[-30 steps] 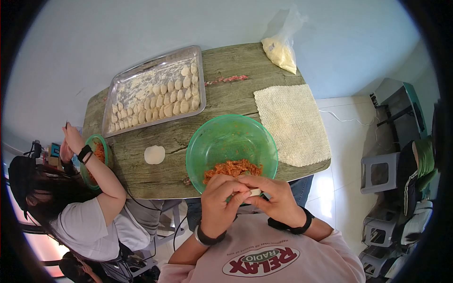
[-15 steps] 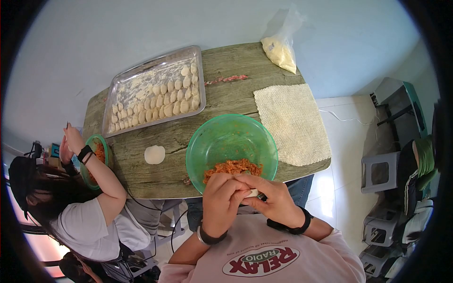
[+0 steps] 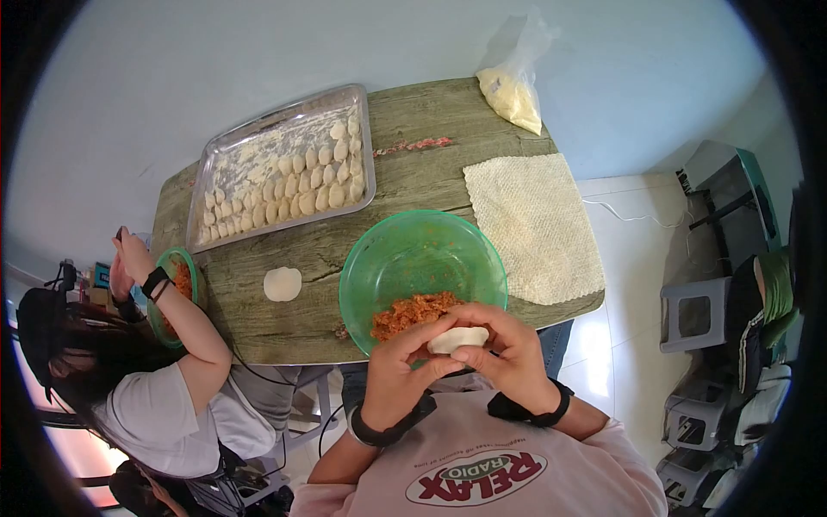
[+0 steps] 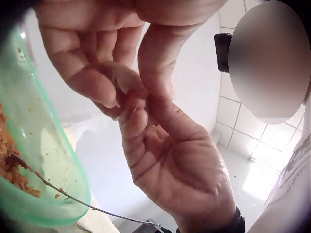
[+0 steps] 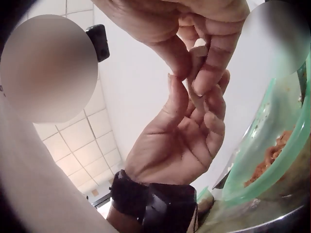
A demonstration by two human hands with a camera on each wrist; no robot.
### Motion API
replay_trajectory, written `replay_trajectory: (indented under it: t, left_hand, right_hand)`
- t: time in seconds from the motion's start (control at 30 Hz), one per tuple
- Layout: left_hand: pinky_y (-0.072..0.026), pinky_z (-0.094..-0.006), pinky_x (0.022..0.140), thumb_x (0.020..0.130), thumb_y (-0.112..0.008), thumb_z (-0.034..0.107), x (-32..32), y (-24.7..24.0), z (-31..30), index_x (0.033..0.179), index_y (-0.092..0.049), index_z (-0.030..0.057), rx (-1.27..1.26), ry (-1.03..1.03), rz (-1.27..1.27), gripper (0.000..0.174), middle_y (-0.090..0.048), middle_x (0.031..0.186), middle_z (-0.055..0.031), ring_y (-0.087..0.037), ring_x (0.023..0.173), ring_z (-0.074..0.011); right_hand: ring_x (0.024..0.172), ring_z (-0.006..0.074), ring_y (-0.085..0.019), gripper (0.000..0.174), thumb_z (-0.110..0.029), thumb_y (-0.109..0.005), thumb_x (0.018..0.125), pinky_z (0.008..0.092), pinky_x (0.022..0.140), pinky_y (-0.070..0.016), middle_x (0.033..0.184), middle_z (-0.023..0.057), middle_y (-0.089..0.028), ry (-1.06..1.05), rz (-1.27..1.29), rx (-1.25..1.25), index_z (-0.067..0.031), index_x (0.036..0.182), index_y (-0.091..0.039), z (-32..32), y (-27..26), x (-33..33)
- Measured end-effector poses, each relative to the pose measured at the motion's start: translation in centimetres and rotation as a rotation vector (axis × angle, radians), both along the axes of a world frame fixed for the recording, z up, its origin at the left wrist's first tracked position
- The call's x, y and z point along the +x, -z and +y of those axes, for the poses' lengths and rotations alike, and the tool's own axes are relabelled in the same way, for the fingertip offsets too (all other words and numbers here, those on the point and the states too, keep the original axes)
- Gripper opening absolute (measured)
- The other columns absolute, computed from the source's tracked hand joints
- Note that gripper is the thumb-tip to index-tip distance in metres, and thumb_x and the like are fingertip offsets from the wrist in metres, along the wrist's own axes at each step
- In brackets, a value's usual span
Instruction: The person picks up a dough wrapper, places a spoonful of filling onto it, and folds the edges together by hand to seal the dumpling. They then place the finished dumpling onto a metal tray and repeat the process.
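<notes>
Dumpling: pale folded dumpling [image 3: 458,339] held up between both hands, just above the near rim of the green bowl [image 3: 422,246]; only a sliver of dough shows in the right wrist view
Left hand: left hand [image 3: 398,366] with fingers curled, pinching the dumpling's left end between thumb and forefinger; black band on the wrist
Right hand: right hand [image 3: 512,358] with fingers curled, pinching the dumpling's right end; its fingertips touch those of the left hand
Bowl: stands at the near edge of the wooden table [image 3: 413,121]; orange-red filling [image 3: 412,312] heaped on its near side; a thin metal utensil [image 4: 73,199] lies in it
Tray: metal tray [image 3: 258,146] at the far left, dusted with flour; rows of finished dumplings [image 3: 293,194] along its near side
Wrapper: round dough wrapper [image 3: 282,283] flat on the table, between tray and bowl
Cloth: cream textured cloth [image 3: 534,226] right of the bowl; plastic bag of flour [image 3: 512,95] beyond it at the far corner
Second person: seated at the left end, beside a small green bowl [image 3: 177,289]
</notes>
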State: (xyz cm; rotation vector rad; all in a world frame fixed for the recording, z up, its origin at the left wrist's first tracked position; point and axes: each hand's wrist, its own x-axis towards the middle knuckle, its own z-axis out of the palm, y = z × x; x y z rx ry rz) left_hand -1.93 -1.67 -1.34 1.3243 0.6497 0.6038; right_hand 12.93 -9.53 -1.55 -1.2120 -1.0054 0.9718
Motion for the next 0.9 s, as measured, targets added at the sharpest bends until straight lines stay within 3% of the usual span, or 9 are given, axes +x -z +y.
replay_trajectory:
  t: [0.2,0.27,0.37,0.47,0.7,0.77,0.9]
  left_hand:
    - [-0.0509,-0.0258,0.078,0.080,-0.065,-0.003,-0.3,0.9,-0.2,0.107,-0.059,-0.0039,-0.041,-0.076,-0.104,0.027,-0.063,0.099,-0.0096,-0.062,0.089,-0.0149]
    - [-0.0509,-0.0258,0.078,0.080,-0.065,-0.004,-0.4,0.9,-0.1,0.106,-0.058,-0.0041,-0.055,-0.079,-0.103,0.027,-0.062,0.101,-0.0101,-0.061,0.089,-0.0149]
    - [-0.0509,-0.0257,0.078,0.080,-0.064,-0.004,0.1,0.1,0.0,0.107,-0.057,-0.0044,-0.097,-0.064,-0.156,0.028,-0.060,0.104,-0.0110,-0.061,0.091,-0.0152]
    - [-0.0508,-0.0260,0.079,0.080,-0.064,-0.004,0.1,0.6,0.0,0.109,-0.056,-0.0044,-0.113,-0.026,-0.205,0.030,-0.058,0.107,-0.0112,-0.061,0.093,-0.0158]
    - [-0.0503,-0.0252,0.079,0.080,-0.065,-0.004,-0.1,0.3,0.4,0.106,-0.057,-0.0047,-0.014,0.014,-0.138,0.027,-0.058,0.104,-0.0101,-0.061,0.093,-0.0162]
    - [-0.0488,-0.0248,0.078,0.079,-0.066,-0.004,0.0,0.3,0.1,0.105,-0.059,-0.0034,-0.080,-0.001,-0.129,0.027,-0.060,0.101,-0.0090,-0.060,0.091,-0.0149]
    - [-0.0498,-0.0238,0.076,0.081,-0.064,-0.002,-0.2,0.2,0.1,0.107,-0.058,-0.0044,-0.102,-0.019,-0.098,0.026,-0.061,0.100,-0.0102,-0.061,0.090,-0.0148]
  right_hand:
    - [0.085,0.0140,-0.059,0.031,-0.012,-0.063,0.085,0.0243,0.073,-0.0505,0.101,0.0067,-0.054,-0.004,0.000,0.009,-0.0011,0.114,-0.055,0.1,-0.4,0.4]
    - [0.082,0.0131,-0.059,0.026,-0.012,-0.058,0.089,0.0236,0.072,-0.0504,0.100,0.0072,-0.053,-0.030,0.175,0.024,0.0013,0.111,-0.056,0.1,-0.8,0.2]
    - [0.080,0.0117,-0.058,0.021,-0.013,-0.055,0.091,0.0228,0.070,-0.0495,0.097,0.0071,-0.054,-0.026,0.229,-0.002,0.0035,0.104,-0.057,0.2,-0.7,0.3]
    - [0.077,0.0105,-0.057,0.020,-0.015,-0.055,0.092,0.0222,0.068,-0.0482,0.092,0.0058,-0.054,-0.066,0.057,0.011,0.0036,0.099,-0.058,0.2,-0.9,0.8]
    - [0.075,0.0097,-0.056,0.016,-0.013,-0.056,0.091,0.0216,0.066,-0.0469,0.088,0.0050,-0.055,-0.031,0.171,-0.017,0.0029,0.094,-0.058,0.4,0.1,0.7]
    - [0.075,0.0097,-0.056,0.015,-0.011,-0.056,0.090,0.0213,0.066,-0.0468,0.088,0.0048,-0.055,-0.022,0.000,0.035,0.0031,0.093,-0.058,0.4,0.3,1.0]
    - [0.074,0.0096,-0.056,0.012,-0.009,-0.057,0.090,0.0215,0.065,-0.0465,0.084,0.0044,-0.056,-0.005,0.017,0.045,0.0024,0.094,-0.058,0.5,0.0,0.7]
